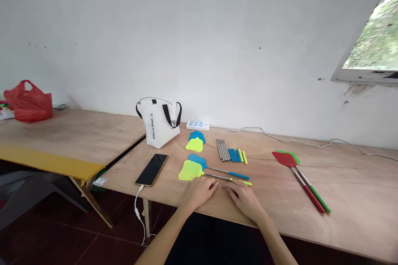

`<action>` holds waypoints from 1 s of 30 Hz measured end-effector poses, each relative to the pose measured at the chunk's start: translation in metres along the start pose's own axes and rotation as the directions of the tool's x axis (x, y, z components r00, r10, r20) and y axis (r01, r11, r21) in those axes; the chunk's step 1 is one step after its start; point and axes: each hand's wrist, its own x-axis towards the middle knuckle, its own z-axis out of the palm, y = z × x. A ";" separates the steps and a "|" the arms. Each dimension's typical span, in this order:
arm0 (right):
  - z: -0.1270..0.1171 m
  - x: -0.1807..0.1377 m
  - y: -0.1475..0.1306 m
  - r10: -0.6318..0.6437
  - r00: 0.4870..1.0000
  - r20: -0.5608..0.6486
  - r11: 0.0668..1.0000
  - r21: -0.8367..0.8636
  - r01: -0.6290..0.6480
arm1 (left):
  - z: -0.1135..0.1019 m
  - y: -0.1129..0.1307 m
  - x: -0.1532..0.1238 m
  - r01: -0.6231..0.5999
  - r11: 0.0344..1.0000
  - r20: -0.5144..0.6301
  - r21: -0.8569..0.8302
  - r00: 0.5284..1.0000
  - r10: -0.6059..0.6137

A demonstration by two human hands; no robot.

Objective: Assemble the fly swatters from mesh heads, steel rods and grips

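Note:
My left hand (202, 192) rests on the table near its front edge, fingers lying loosely and holding nothing. It is just in front of a yellow fly swatter (190, 170), near where head and shaft meet. Also lying loosely on the wood, my right hand (244, 199) is beside that swatter's yellow grip; I cannot tell whether it touches it. Behind lies a blue fly swatter (239, 175), roughly parallel. Further back are a loose yellow swatter head (195, 145), a blue head (198, 135) partly under it, several metal tubes (223, 150), blue grips (234, 155) and yellow grips (244, 157).
To the right lie a red fly swatter (307, 186) and a green one (319, 194). On the left are a phone (151, 169) with a white cable, a white bag (160, 124) and a power strip (198, 126). A red plastic bag (32, 105) stands on another table.

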 end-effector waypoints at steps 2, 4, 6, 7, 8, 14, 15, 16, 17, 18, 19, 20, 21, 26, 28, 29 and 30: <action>0.000 0.000 0.000 -0.005 1.000 -0.001 1.000 -0.002 0.005 | -0.001 0.001 0.000 0.002 1.000 0.005 0.002 1.000 -0.002; 0.000 0.000 0.000 -0.014 1.000 -0.011 1.000 -0.006 0.014 | -0.002 0.001 0.000 0.006 1.000 0.012 0.003 1.000 -0.006; 0.000 0.000 -0.001 -0.024 1.000 -0.021 1.000 -0.012 0.024 | -0.002 0.001 -0.001 0.003 1.000 0.009 0.003 1.000 -0.003; 0.000 0.000 -0.001 -0.028 0.999 -0.025 0.999 -0.019 0.028 | -0.002 0.001 0.000 0.000 1.000 0.005 0.003 1.000 0.000; -0.001 0.000 -0.001 -0.033 0.999 -0.029 0.999 -0.029 0.032 | -0.002 0.000 0.000 -0.005 1.000 0.001 0.003 1.000 0.005; -0.002 -0.001 -0.001 -0.094 0.987 -0.128 0.984 -0.166 0.072 | 0.000 -0.002 0.000 -0.015 1.000 0.005 -0.019 1.000 0.015; -0.001 -0.002 0.000 -0.099 0.983 -0.158 0.977 -0.204 0.065 | 0.000 -0.002 0.000 -0.015 1.000 0.005 -0.017 1.000 0.015; 0.000 -0.002 0.001 -0.100 0.978 -0.185 0.969 -0.240 0.054 | 0.000 -0.002 0.000 -0.014 1.000 0.006 -0.013 1.000 0.014; 0.002 -0.002 0.002 -0.099 0.974 -0.206 0.963 -0.268 0.041 | 0.000 -0.001 0.000 -0.013 1.000 0.006 -0.008 1.000 0.014; 0.003 -0.002 0.004 -0.097 0.971 -0.218 0.957 -0.289 0.031 | -0.001 -0.001 0.000 -0.012 1.000 0.005 -0.003 1.000 0.012; 0.005 -0.002 0.005 -0.095 0.971 -0.220 0.953 -0.303 0.025 | -0.001 -0.001 0.000 -0.011 1.000 0.002 0.001 1.000 0.011; 0.007 -0.002 0.005 -0.092 0.972 -0.216 0.950 -0.313 0.020 | -0.001 -0.001 0.000 -0.011 1.000 0.000 0.004 1.000 0.011; 0.008 -0.002 0.006 -0.086 0.974 -0.209 0.947 -0.320 0.015 | 0.000 -0.001 0.000 -0.012 1.000 -0.002 0.005 1.000 0.012; 0.013 -0.003 0.008 -0.029 0.977 -0.211 0.936 -0.348 -0.048 | 0.001 -0.001 0.000 -0.004 1.000 -0.012 0.021 1.000 0.004; 0.013 -0.003 0.008 -0.022 0.977 -0.213 0.935 -0.351 -0.055 | 0.001 -0.001 0.000 -0.001 1.000 -0.010 0.030 1.000 0.001; 0.013 -0.002 0.008 -0.023 0.976 -0.215 0.935 -0.351 -0.055 | 0.001 -0.001 0.000 -0.003 1.000 -0.007 0.030 1.000 0.003; 0.012 -0.002 0.007 -0.024 0.976 -0.218 0.935 -0.351 -0.056 | 0.001 -0.001 0.000 -0.004 1.000 -0.005 0.029 1.000 0.004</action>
